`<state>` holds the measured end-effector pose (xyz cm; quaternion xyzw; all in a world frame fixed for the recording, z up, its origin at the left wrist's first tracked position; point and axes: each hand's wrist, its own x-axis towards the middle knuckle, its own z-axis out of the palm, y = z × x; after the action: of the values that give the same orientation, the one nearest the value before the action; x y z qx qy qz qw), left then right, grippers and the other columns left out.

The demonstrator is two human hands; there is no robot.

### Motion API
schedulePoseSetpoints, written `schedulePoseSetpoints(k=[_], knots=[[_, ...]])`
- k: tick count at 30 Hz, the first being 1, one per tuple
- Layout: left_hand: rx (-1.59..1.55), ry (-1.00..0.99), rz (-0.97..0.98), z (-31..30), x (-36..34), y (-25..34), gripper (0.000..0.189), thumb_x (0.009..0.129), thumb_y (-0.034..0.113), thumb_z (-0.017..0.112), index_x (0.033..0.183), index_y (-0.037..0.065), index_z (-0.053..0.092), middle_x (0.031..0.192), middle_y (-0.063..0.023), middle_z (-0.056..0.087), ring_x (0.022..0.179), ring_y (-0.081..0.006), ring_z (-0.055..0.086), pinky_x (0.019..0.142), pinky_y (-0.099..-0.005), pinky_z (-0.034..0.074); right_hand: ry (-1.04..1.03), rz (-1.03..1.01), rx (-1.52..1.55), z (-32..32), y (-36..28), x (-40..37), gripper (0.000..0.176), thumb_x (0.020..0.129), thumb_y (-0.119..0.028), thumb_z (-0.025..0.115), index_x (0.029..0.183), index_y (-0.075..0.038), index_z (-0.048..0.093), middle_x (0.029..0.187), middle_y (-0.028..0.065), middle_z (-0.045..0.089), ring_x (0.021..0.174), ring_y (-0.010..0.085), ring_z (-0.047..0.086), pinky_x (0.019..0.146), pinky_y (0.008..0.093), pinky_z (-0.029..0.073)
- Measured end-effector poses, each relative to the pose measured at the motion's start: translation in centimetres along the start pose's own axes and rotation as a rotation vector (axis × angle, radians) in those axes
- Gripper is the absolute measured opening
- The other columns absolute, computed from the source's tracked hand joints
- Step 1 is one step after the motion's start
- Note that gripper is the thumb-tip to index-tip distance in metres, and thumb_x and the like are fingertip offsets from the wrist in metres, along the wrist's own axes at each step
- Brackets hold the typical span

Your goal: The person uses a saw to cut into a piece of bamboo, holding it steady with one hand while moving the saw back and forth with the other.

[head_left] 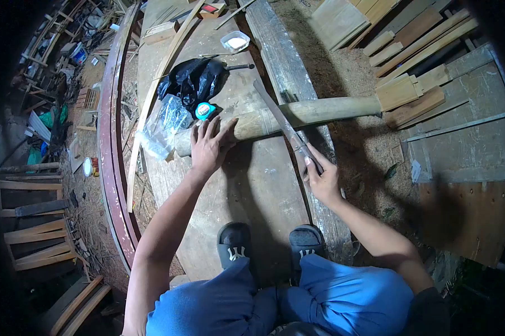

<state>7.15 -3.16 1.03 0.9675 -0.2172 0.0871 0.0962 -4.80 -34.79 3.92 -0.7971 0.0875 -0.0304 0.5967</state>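
Observation:
A thick bamboo pole (342, 109) lies crosswise over the bench, its right end reaching past the edge. My left hand (207, 148) is pressed on the pole near its left end, fingers spread over the top and holding it down. In my right hand (324, 180) is the handle of a machete (277, 115). Its long, dull blade points away from me and crosses over the bamboo just right of a node; whether it touches cannot be made out. A turquoise tape measure (204, 111) sits right beyond my left fingers, by a black plastic bag (192, 84) and a clear plastic bag (171, 126).
My sandalled feet (234, 241) stand on the wide wooden board (207, 224). A weathered beam (286, 61) runs along its right side. A white plastic tub (235, 42) and a thin strip (149, 112) lie on the board. Stacked planks (426, 45) are at right.

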Motion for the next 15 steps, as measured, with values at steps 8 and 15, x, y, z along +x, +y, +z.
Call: schedulePoseSetpoints(k=[8,15], knots=[[0.035,-0.008,-0.012,0.1,0.4,0.1,0.078,0.091,0.045,0.072,0.160,0.044,0.036,0.152,-0.0118,0.050,0.140,-0.0352,0.045,0.119,-0.0612,0.026,-0.067,0.001,0.062,0.7,-1.4,-0.2,0.043,0.102,-0.008,0.063,0.145,-0.004,0.060,0.083,0.0053,0.069,0.059,0.0071,0.063,0.053,0.0279,0.055],[0.043,-0.112,-0.047,-0.1,2.3,1.0,0.086,0.084,0.056,0.076,0.159,0.037,0.039,0.144,-0.0122,0.055,0.133,-0.0342,0.050,0.116,-0.0605,0.030,-0.013,-0.152,-0.084,1.3,-2.1,0.1,0.041,0.100,-0.008,0.065,0.139,0.002,0.062,0.096,0.0143,0.076,0.074,0.0107,0.068,0.069,0.0291,0.056]])
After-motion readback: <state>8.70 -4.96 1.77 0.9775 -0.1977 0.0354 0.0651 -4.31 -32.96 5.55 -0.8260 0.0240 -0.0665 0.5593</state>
